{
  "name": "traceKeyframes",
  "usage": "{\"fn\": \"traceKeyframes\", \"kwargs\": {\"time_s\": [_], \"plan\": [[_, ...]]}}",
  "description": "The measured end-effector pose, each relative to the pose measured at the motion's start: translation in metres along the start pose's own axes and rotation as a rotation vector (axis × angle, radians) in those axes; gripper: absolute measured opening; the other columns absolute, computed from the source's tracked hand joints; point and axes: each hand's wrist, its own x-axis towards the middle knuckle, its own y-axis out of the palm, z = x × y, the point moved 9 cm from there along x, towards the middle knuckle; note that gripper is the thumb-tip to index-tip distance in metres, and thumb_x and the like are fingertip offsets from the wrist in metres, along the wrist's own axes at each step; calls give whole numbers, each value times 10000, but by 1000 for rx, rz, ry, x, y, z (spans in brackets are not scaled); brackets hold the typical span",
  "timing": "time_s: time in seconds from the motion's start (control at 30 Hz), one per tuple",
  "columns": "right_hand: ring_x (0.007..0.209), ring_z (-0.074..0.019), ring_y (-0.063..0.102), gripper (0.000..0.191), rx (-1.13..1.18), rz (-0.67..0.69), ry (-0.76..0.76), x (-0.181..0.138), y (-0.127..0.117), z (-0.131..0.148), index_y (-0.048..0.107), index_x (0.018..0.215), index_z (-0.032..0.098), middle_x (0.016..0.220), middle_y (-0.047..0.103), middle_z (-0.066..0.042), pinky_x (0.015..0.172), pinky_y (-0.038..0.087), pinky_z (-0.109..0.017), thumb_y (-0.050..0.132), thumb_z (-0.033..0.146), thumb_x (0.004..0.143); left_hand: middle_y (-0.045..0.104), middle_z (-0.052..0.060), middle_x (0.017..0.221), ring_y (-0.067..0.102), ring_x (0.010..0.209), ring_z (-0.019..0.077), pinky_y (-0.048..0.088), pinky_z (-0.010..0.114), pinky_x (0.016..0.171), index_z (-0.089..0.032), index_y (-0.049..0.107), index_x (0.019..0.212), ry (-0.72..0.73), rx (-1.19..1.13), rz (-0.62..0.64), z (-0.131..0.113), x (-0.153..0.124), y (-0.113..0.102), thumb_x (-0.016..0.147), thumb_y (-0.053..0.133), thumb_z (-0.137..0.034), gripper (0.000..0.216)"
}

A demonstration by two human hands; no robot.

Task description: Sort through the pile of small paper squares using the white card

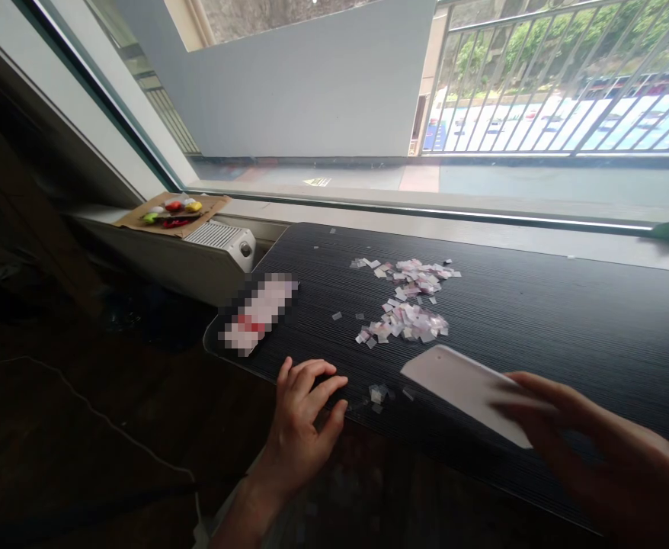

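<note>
My right hand (597,450) grips a thin, pale, flat card (465,389) with a small dark hole near its far end. The card slants above the dark table, its tip just in front of the nearer pile of small paper-like pieces (411,322). A second pile of pale pieces (417,276) lies behind it. At the table's near edge is my left hand (305,415), fingers apart and slightly bent, with nothing seen in it. Between the hands sits a little cluster of clear and pale bits (378,394).
On the left end of the dark table (540,305) lies a pixelated pale strip (260,313) with a red part. A white radiator (223,240) stands beyond it, beside cardboard (140,216) bearing colourful items. A window runs along the back. A white cable (111,427) trails below left.
</note>
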Motion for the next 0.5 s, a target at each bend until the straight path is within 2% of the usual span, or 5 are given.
{"fn": "traceKeyframes", "kwargs": {"time_s": [0.07,0.13,0.3,0.5], "plan": [[791,-252,771,321,-1,-6,198,-6,-2,-19,665,1140,319,913,807,-2,667,607,-336,540,507,911,631,54,1127,582,1141,228,265,597,1148,-251,638,1116,-1,-3,-5,0,1,0,913,549,-159,240],[774,-254,769,350,59,25,308,-11,4,-24,688,1114,304,897,814,-3,601,596,-318,553,526,880,630,53,1127,583,1139,227,265,595,1149,-253,638,1117,0,-5,-3,-1,1,0,914,546,-156,243],[656,-224,738,324,252,101,345,-16,21,-9,736,1039,275,790,810,-1,581,575,-293,627,480,813,632,54,1118,583,1140,223,262,589,1155,-246,639,1115,3,1,4,-2,2,0,914,545,-152,240],[636,-228,724,364,234,78,478,-15,16,-19,739,1049,256,769,795,-2,542,556,-308,604,477,792,638,58,1119,591,1134,228,270,593,1155,-240,654,1101,-6,8,-2,-2,2,-1,911,541,-155,237]]}}
